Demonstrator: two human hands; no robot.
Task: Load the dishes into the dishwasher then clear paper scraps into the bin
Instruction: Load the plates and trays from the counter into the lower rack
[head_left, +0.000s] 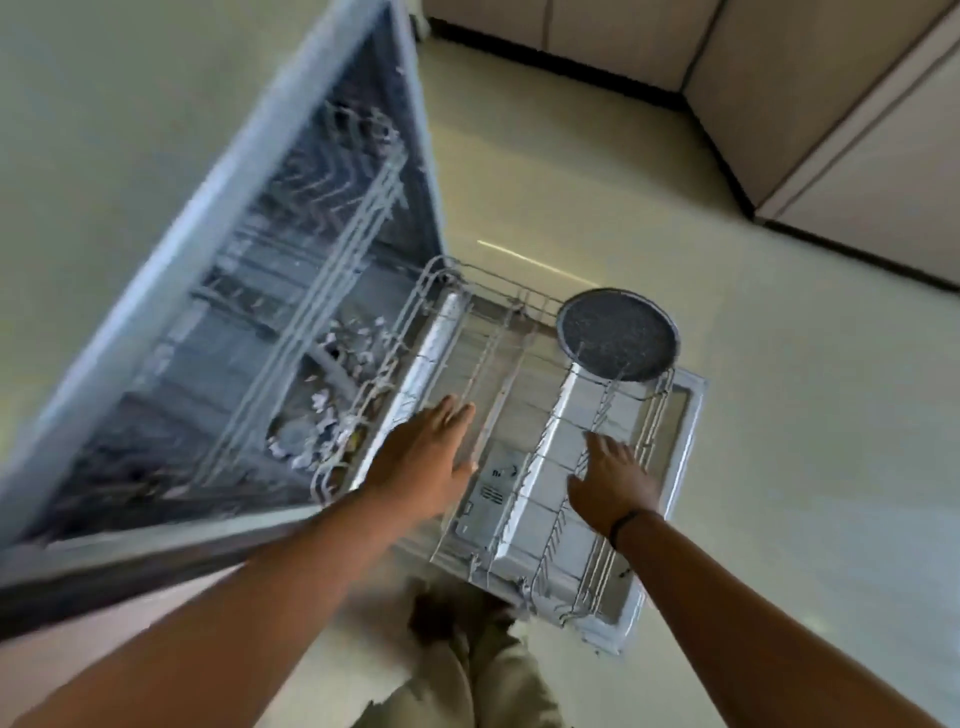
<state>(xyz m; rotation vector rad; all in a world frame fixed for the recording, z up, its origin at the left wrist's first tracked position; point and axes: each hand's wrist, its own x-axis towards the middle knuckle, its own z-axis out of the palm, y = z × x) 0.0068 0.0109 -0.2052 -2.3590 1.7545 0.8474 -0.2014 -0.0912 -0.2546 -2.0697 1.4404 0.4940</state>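
Head view: I see my left hand and right hand, each grip open with fingers straight, over the pulled-out lower rack. One dark plate stands at the rack's far corner. Paper scraps lie inside the dishwasher.

Both hands reach flat over the rack holding a dark plate.

Both arms reach forward and down, forearms bare. Left hand palm down, fingers straight and together, thumb out. Right hand palm down, fingers extended, slightly spread; dark band on right wrist. Neither hand grips anything.
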